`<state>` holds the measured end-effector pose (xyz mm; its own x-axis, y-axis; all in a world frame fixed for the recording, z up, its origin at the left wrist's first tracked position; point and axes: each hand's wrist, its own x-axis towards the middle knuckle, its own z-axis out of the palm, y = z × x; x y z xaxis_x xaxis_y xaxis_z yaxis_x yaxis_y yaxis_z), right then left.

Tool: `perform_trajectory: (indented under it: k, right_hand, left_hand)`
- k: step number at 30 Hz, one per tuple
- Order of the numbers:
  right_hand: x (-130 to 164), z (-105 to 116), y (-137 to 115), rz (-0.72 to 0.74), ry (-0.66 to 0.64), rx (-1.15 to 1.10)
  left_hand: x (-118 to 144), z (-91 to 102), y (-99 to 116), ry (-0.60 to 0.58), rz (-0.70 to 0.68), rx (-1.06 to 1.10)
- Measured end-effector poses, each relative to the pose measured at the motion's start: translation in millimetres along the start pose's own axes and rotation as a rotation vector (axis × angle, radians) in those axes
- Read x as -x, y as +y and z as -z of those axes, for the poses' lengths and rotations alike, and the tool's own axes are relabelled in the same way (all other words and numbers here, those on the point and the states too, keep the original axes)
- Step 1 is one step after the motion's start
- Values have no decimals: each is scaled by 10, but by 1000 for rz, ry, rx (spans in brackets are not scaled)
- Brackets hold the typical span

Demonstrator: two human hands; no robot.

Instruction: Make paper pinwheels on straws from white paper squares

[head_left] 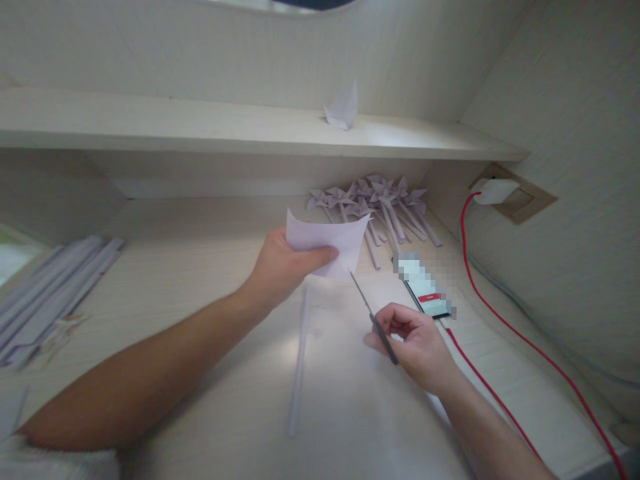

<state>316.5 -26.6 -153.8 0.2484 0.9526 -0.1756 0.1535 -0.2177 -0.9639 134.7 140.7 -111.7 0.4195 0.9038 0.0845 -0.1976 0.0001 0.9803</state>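
In the head view my left hand [290, 267] pinches a sheet of white paper [330, 237] by its left side, thumb across the front. The sheet is held up over the desk, slightly curved. My right hand [413, 343] grips a pair of scissors [383, 337] with dark handles. Their blades point up and left, and the tips are at the lower right edge of the paper; whether they cut into it I cannot tell. Below the paper a thin rolled white paper stick [300, 363] lies lengthwise on the desk.
Several paper pinwheels [383, 197] on sticks lie at the back. A phone [425, 287] with a red cable [493, 393] rests at right, near a charger [495, 191] in a wall socket. A paper stack [60, 287] is at left. A folded paper piece [343, 109] stands on the shelf [200, 127].
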Motion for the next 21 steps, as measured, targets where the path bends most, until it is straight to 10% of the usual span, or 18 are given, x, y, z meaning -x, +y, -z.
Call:
perform_trajectory:
  k: [14,21]
  right_hand:
    - [-74,42,29,-84,22,-20]
    - [-180,-106,0,25,221,-363]
  left_hand:
    - [-29,-13,-23,72,-17,1]
    - [247,-264,-194,-59,256,21]
